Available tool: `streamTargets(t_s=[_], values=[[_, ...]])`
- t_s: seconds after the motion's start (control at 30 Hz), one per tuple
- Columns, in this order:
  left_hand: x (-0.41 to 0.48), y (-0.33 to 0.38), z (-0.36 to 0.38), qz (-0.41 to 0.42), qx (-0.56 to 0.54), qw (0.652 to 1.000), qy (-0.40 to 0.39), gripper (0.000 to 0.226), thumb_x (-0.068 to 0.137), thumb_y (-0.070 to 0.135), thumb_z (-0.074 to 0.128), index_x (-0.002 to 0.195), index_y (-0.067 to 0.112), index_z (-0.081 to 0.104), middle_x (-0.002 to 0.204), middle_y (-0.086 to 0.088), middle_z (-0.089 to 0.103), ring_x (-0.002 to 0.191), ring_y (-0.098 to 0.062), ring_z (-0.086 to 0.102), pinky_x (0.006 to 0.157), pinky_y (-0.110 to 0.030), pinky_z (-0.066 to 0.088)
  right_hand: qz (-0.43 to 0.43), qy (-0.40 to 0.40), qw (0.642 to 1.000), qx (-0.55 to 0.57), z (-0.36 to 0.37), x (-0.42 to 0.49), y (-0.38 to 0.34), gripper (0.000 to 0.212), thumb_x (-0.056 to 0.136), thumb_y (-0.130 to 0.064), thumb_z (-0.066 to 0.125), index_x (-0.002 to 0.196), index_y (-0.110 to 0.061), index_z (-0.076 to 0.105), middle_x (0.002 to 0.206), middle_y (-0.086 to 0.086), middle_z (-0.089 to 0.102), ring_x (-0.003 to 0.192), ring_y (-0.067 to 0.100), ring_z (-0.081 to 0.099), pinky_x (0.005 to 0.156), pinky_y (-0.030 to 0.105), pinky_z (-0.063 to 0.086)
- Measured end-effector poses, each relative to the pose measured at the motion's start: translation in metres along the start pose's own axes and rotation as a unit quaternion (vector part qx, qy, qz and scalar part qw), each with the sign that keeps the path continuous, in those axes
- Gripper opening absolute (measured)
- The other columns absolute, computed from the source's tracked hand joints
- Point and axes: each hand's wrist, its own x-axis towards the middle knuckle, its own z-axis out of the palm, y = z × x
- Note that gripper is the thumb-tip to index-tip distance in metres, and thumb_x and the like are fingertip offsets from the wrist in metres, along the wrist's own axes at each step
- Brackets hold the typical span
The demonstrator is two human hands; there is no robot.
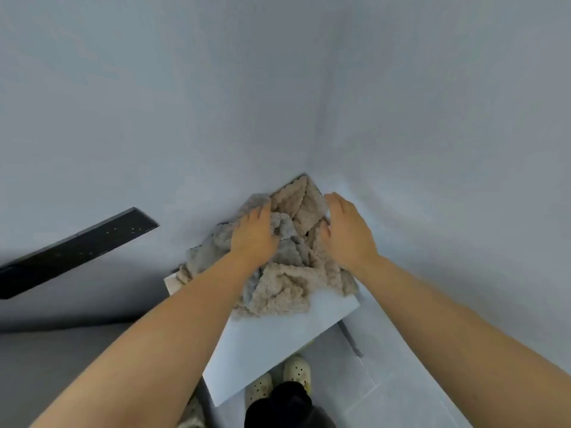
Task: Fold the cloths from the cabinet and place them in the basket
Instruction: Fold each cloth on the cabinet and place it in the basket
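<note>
in the head view, the only one, a heap of cloths (287, 291) lies crumpled in the far corner of a white shelf (262, 350), where two pale grey walls (154, 118) meet. the left hand (253, 237) sits on top of the heap, its fingers curled into a grey bunch, gripping it. the right hand (350, 233) lies against the heap's right side with its fingers fairly straight and together, pressing rather than holding; its thumb is partly hidden in the folds. the step in hand looks like gathering the heap to lift it out, with no folding yet begun and the basket not in view. to do it well, the person would best scoop from underneath with the right hand while the left keeps its grip, so that no loose end trails over the shelf edge, then separate one cloth at a time and find its corners. the cloths are thick, nubbly and fleece-like, beige and grey, soft and limp, and likely to cling to each other; how many there are cannot be told. the shelf is smooth, flat and hard-edged. a matt black bar (74, 251) slants at the left, and below are pale perforated shoes (296, 370) on a grey tiled floor (370, 381).
</note>
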Motion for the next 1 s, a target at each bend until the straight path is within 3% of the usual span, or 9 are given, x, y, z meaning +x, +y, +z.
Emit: streamTargets(t_s=[0.2,0.37,0.47,0.53,0.63,0.77,0.9,1.0], values=[[0.022,0.000,0.028,-0.062,0.034,0.997,-0.014,0.076,0.092,0.034,0.057,0.151,0.017,0.012,0.147,-0.011,0.035,0.132,-0.032,0.037,0.100,-0.049,0.039,0.008,-0.063,0.998,0.027,0.022,0.006,0.009,0.055,0.097,-0.015,0.041,0.147,-0.007,0.022,0.144,0.013,0.037,0.128,0.026,0.039,0.095,0.034,0.040],[0.028,-0.006,0.036,-0.102,0.067,0.992,-0.006,0.061,0.092,0.013,0.056,0.144,0.015,0.024,0.121,-0.013,0.056,0.103,-0.031,0.059,0.070,-0.039,0.048,0.015,-0.077,0.996,0.038,0.031,0.005,0.015,0.056,0.097,-0.014,0.041,0.149,-0.009,0.020,0.143,0.013,0.038,0.126,0.026,0.040,0.095,0.037,0.044],[0.026,-0.011,0.031,-0.116,-0.004,0.993,0.017,0.021,0.092,0.006,0.050,0.112,0.004,0.057,0.102,-0.013,0.064,0.090,-0.029,0.061,0.067,-0.036,0.047,0.016,-0.078,0.996,0.046,0.027,0.002,0.013,0.055,0.097,-0.014,0.041,0.148,-0.009,0.022,0.145,0.012,0.036,0.129,0.026,0.037,0.097,0.037,0.042],[0.018,-0.008,0.019,-0.115,-0.069,0.991,0.030,0.016,0.091,0.007,0.050,0.078,0.005,0.059,0.074,-0.007,0.058,0.073,-0.025,0.056,0.058,-0.032,0.042,0.019,-0.077,0.995,0.053,0.020,-0.002,0.012,0.054,0.097,-0.015,0.041,0.148,-0.010,0.023,0.146,0.012,0.036,0.131,0.026,0.036,0.099,0.037,0.041],[-0.001,0.010,-0.012,-0.059,-0.126,0.988,0.062,0.037,0.090,0.013,0.055,0.057,0.015,0.039,0.058,0.000,0.041,0.059,-0.018,0.043,0.048,-0.028,0.028,0.021,-0.075,0.995,0.068,-0.004,-0.011,0.008,0.054,0.097,-0.015,0.040,0.148,-0.011,0.024,0.148,0.010,0.034,0.134,0.024,0.033,0.103,0.036,0.038],[-0.023,0.036,-0.062,0.018,-0.195,0.977,0.082,0.031,0.090,0.016,0.059,0.062,0.016,0.046,0.063,0.002,0.043,0.065,-0.016,0.042,0.058,-0.028,0.028,0.026,-0.056,0.993,0.104,-0.042,-0.015,0.001,0.053,0.097,-0.015,0.043,0.147,-0.010,0.026,0.149,0.010,0.033,0.136,0.025,0.031,0.107,0.035,0.033],[-0.045,0.056,-0.109,0.073,-0.241,0.962,0.106,0.037,0.091,0.011,0.058,0.059,0.021,0.043,0.058,0.005,0.039,0.057,-0.012,0.038,0.052,-0.020,0.029,0.032,-0.009,0.985,0.172,-0.080,-0.022,-0.008,0.054,0.097,-0.014,0.046,0.147,-0.012,0.026,0.152,0.007,0.028,0.140,0.022,0.026,0.109,0.029,0.026],[-0.069,0.072,-0.146,0.104,-0.252,0.955,0.113,0.031,0.093,0.009,0.055,0.063,0.016,0.048,0.057,0.004,0.040,0.054,-0.009,0.037,0.051,-0.017,0.029,0.016,0.045,0.979,0.196,-0.111,-0.033,-0.015,0.060,0.095,-0.014,0.050,0.148,-0.014,0.022,0.154,0.004,0.024,0.141,0.020,0.025,0.113,0.033,0.026]])
